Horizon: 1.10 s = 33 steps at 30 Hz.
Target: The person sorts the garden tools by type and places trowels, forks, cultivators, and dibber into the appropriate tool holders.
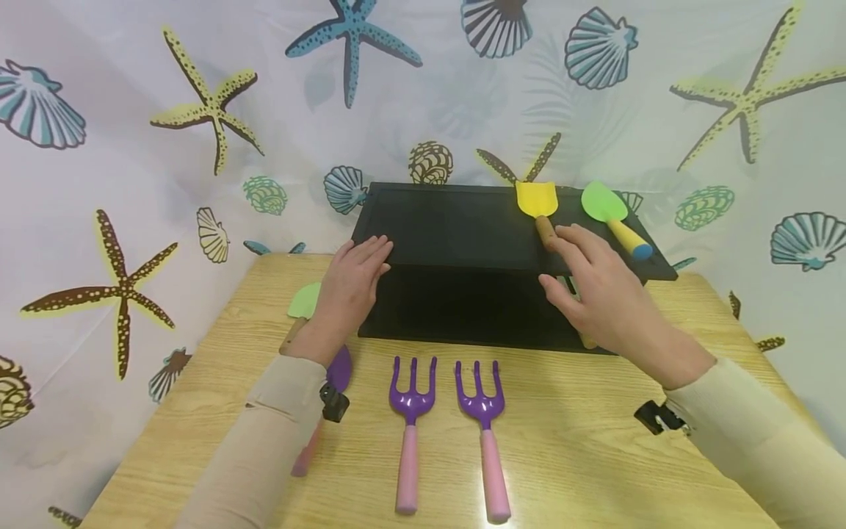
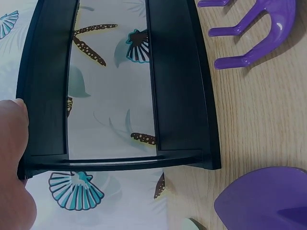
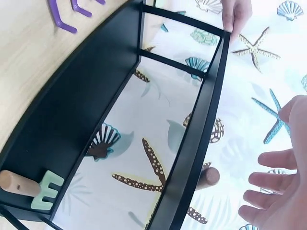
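A black two-tier shelf rack (image 1: 456, 224) stands at the back of the table. My left hand (image 1: 350, 286) rests with straight fingers on the left end of its upper tier. On that tier's right part lie a yellow toy shovel (image 1: 537, 198) with a wooden handle and a green toy shovel (image 1: 604, 202) with a yellow and blue handle. My right hand (image 1: 601, 286) hovers by the yellow shovel's handle, fingers spread; the right wrist view shows a gap between them. A pale green toy rake (image 3: 48, 190) lies on the lower tier, mostly hidden in the head view.
Two purple toy forks (image 1: 411, 400) with pink handles lie before the rack. A purple shovel (image 1: 340, 367) and a pale green shovel (image 1: 304, 300) lie on the left, partly hidden by my left arm. A patterned cloth (image 1: 423, 88) hangs behind the wooden table (image 1: 595, 441).
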### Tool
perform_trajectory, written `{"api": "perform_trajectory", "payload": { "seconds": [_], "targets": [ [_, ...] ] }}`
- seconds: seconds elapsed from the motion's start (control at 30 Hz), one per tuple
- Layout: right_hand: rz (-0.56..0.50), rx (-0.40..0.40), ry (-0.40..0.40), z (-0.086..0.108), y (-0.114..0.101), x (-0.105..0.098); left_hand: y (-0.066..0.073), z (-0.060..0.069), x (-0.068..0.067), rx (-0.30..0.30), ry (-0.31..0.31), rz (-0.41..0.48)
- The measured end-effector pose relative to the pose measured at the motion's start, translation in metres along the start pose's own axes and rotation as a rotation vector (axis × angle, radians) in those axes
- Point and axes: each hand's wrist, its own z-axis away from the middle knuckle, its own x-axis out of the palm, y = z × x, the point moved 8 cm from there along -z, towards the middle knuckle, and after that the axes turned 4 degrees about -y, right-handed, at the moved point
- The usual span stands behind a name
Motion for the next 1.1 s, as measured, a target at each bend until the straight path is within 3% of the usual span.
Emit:
{"api": "perform_trajectory", "payload": {
  "seconds": [0.13, 0.67, 0.93, 1.1],
  "targets": [
    [0.0, -0.033, 0.026, 0.013, -0.006, 0.0, 0.0, 0.001, 0.0, -0.002, 0.001, -0.002],
    [-0.056, -0.042, 0.054, 0.056, -0.02, 0.01, -0.001, 0.002, 0.002, -0.016, -0.017, -0.011],
    [-0.083, -0.019, 0.054, 0.074, -0.023, 0.021, 0.0, 0.002, 0.001, -0.006, 0.004, -0.003],
    [-0.1, 0.043, 0.011, 0.086, -0.021, 0.031, 0.001, 0.002, 0.0, 0.002, 0.019, 0.007]
  ]
}}
